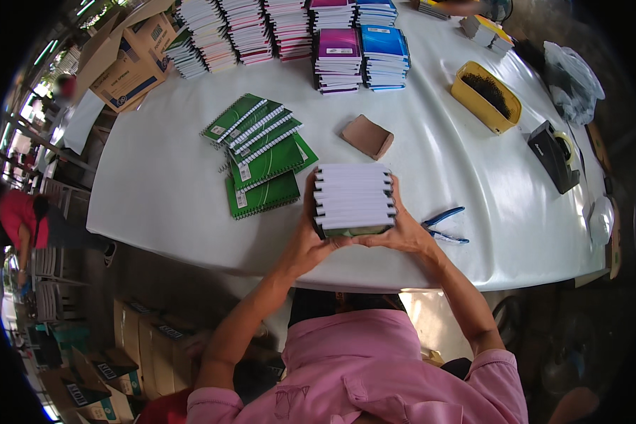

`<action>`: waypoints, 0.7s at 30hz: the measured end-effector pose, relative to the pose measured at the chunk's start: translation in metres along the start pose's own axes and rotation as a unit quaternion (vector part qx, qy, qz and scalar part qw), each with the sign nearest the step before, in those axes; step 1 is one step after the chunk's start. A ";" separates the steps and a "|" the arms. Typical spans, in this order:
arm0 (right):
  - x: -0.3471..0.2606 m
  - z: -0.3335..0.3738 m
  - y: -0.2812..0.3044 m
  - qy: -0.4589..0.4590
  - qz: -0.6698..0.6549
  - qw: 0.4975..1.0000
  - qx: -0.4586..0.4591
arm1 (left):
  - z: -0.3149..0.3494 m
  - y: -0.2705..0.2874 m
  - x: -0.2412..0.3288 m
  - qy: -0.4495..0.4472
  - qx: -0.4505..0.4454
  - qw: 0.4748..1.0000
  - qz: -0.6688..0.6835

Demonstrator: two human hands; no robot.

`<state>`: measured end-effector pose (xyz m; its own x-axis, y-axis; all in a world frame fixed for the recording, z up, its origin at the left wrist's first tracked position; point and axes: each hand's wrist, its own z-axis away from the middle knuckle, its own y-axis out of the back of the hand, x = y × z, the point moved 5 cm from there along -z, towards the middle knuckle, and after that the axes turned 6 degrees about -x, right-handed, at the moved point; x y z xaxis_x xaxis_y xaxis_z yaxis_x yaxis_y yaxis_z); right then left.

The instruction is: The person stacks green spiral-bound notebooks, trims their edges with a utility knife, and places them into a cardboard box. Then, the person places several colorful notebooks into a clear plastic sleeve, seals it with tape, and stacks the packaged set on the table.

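Observation:
Between my two hands is a stack of spiral notebooks (353,194), its white page edges turned up toward me and a green cover showing at the near side. My left hand (309,237) grips the stack's left side and my right hand (401,227) its right side, with the thumbs meeting along the near face. The stack is at the table's near edge; whether it touches the table I cannot tell. Left of it, several green spiral notebooks (272,159) lie fanned out and overlapping. Beyond the stack lies a small brown cardboard piece (367,137). Blue-handled pliers (446,226) lie beside my right hand.
Tall notebook stacks (244,32) line the white-covered table's (169,191) far side, including purple (338,60) and blue (385,56) ones. At right are a yellow tub (486,97) of dark bits and a tape dispenser (555,155). A person (25,215) bends at far left; cartons (148,346) stand below.

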<state>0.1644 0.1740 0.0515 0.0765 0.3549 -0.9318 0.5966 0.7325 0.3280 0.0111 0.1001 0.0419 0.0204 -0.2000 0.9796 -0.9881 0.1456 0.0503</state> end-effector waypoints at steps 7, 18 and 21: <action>-0.003 -0.006 0.001 0.018 -0.008 0.999 0.030 | -0.002 0.007 0.001 0.023 0.010 0.999 -0.020; -0.044 -0.056 0.035 -0.145 -0.351 0.925 0.020 | -0.042 0.080 0.058 -0.060 0.124 0.990 -0.003; -0.049 -0.092 0.047 -0.167 -0.387 0.907 -0.001 | -0.062 0.145 0.063 -0.031 0.256 0.956 -0.142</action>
<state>0.1152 0.2437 0.1271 -0.1267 -0.4603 -0.8787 0.5731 0.6890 -0.4436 -0.1210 0.1689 0.1232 0.3058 -0.2206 0.9262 -0.8894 -0.4132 0.1953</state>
